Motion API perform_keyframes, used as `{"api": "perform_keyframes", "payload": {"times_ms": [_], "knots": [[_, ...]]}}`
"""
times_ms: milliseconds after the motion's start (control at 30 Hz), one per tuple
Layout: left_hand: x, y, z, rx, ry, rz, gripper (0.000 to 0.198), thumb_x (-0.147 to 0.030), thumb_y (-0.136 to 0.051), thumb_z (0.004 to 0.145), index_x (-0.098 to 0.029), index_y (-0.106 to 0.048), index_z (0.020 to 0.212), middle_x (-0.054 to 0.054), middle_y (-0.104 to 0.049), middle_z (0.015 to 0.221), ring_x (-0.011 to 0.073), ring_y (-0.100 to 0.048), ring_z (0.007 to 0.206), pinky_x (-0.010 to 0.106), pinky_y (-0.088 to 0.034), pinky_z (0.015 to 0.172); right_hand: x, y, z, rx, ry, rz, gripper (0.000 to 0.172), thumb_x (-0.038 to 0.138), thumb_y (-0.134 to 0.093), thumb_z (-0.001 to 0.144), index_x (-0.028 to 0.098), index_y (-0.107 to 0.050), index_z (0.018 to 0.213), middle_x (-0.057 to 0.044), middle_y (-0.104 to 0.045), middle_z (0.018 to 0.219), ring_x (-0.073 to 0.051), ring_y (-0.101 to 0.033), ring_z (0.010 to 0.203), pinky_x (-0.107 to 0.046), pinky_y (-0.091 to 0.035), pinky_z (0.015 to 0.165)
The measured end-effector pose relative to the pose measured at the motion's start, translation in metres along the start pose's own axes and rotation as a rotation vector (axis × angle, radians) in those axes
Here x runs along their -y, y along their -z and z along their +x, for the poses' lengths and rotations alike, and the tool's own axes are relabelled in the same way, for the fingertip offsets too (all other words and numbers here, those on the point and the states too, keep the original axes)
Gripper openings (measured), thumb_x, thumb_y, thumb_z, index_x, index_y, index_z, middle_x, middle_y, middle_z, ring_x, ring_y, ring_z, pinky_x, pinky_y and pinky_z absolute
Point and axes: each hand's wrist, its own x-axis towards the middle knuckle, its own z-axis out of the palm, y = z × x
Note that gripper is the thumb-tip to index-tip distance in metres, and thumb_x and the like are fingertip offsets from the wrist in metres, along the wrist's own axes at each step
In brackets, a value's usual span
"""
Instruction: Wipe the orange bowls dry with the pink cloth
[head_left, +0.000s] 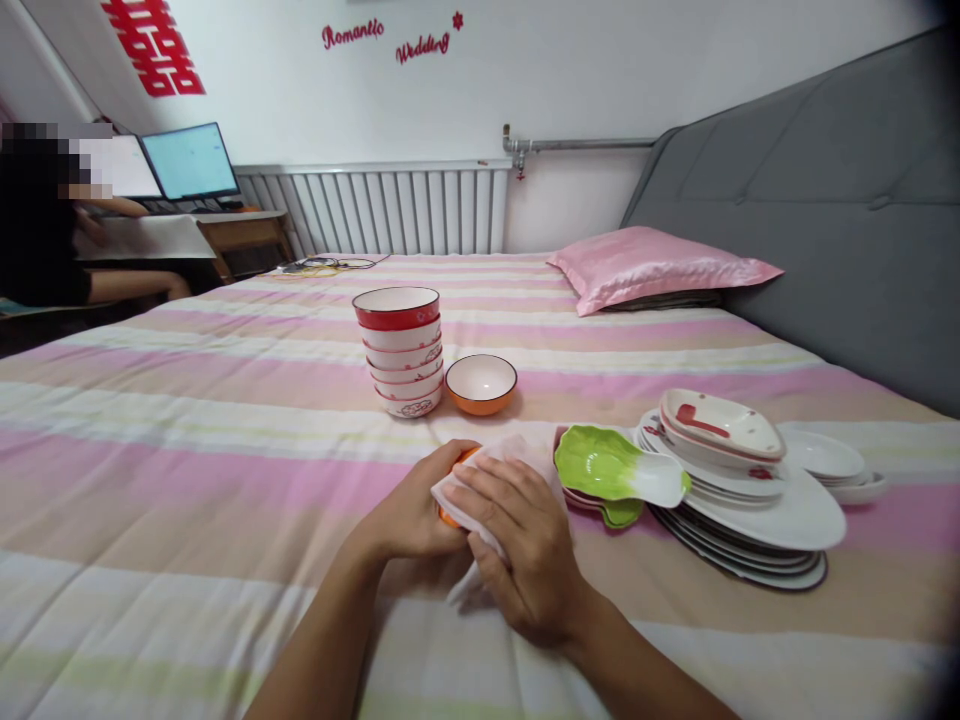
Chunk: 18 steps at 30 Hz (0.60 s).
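Observation:
My left hand [414,508] grips an orange bowl [448,518], mostly hidden under a thin white cloth [466,586]. Over the cloth lies my right hand [529,545], its fingers pressing the cloth against the bowl. Just beyond my hands stands a stack of red and white bowls [405,350]. Right beside that stack sits another bowl [481,385], orange outside and white inside. Close to my right hand is a green and white cabbage-shaped dish [611,468], resting on other dishes.
A pile of plates [802,515], topped by a patterned dish [724,425], stands at right with small white dishes [829,455] behind. All rest on a striped bed [187,480]. Farther off are a pink pillow [652,265], cables [330,265], a radiator [382,210] and a seated person [41,230].

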Motion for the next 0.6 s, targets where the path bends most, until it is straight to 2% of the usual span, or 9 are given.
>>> {"api": "perform_keyframes", "payload": {"times_ms": [133, 300, 433, 600], "knots": [[-0.004, -0.001, 0.002, 0.006, 0.004, -0.052, 0.063, -0.008, -0.057, 0.059, -0.019, -0.042, 0.119, 0.005, -0.057, 0.112, 0.0224, -0.058, 0.097, 0.034, -0.05, 0.083, -0.006, 0.001, -0.001, 0.001, -0.165, 0.151, 0.041, 0.019, -0.039, 0.091, 0.021, -0.055, 0.129, -0.004, -0.057, 0.134, -0.02, -0.046, 0.128, -0.043, -0.032, 0.11], [-0.01, 0.002, 0.002, 0.0, 0.07, -0.006, 0.066, -0.009, -0.058, 0.054, -0.019, -0.044, 0.118, 0.005, -0.056, 0.113, 0.0237, -0.057, 0.095, 0.036, -0.05, 0.082, -0.019, -0.002, -0.001, -0.06, -0.444, 0.459, 0.038, 0.027, -0.034, 0.096, 0.029, -0.059, 0.124, 0.001, -0.06, 0.13, -0.018, -0.049, 0.126, -0.039, -0.033, 0.111], [-0.009, 0.003, 0.001, -0.001, 0.096, 0.005, 0.072, -0.008, -0.059, 0.053, -0.022, -0.042, 0.121, 0.004, -0.054, 0.115, 0.0256, -0.055, 0.101, 0.038, -0.048, 0.086, -0.031, -0.009, -0.002, -0.138, -0.711, 0.725, 0.036, 0.035, -0.038, 0.096, 0.027, -0.066, 0.117, -0.001, -0.063, 0.127, -0.019, -0.053, 0.122, -0.038, -0.035, 0.11], [-0.007, 0.002, 0.0, 0.011, 0.11, 0.001, 0.072, -0.006, -0.057, 0.054, -0.023, -0.041, 0.122, 0.003, -0.054, 0.113, 0.0239, -0.056, 0.098, 0.036, -0.05, 0.082, -0.039, -0.016, -0.004, -0.193, -0.897, 0.906, 0.034, 0.038, -0.042, 0.093, 0.027, -0.071, 0.107, 0.0, -0.065, 0.124, -0.022, -0.053, 0.123, -0.039, -0.032, 0.112]]}}
